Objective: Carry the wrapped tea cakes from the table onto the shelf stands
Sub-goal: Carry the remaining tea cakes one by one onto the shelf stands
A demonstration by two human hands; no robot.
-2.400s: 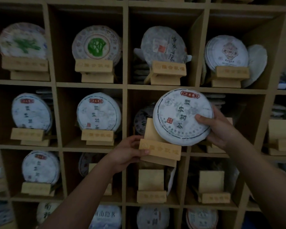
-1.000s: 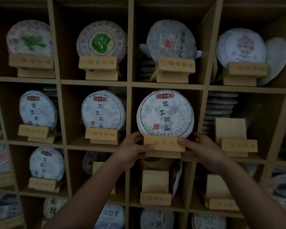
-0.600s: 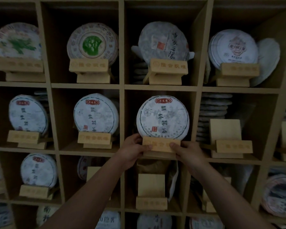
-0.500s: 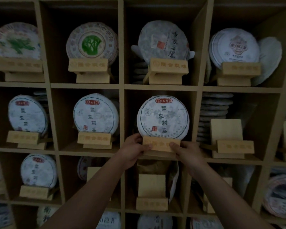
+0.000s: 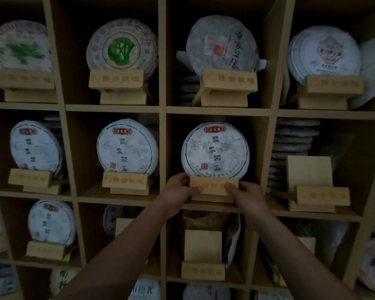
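Hands, left [image 5: 178, 192] & right [image 5: 246, 194], grip stand [image 5: 213, 188] w/ tea cake [image 5: 214, 149] upright.

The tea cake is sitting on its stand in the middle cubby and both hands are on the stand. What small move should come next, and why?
Probably let go of the wooden stand with both the left hand and right hand and draw back. The tea cake sits upright on it, facing front, and the stand looks square inside the cubby. The empty stand to the right seems the next spot.
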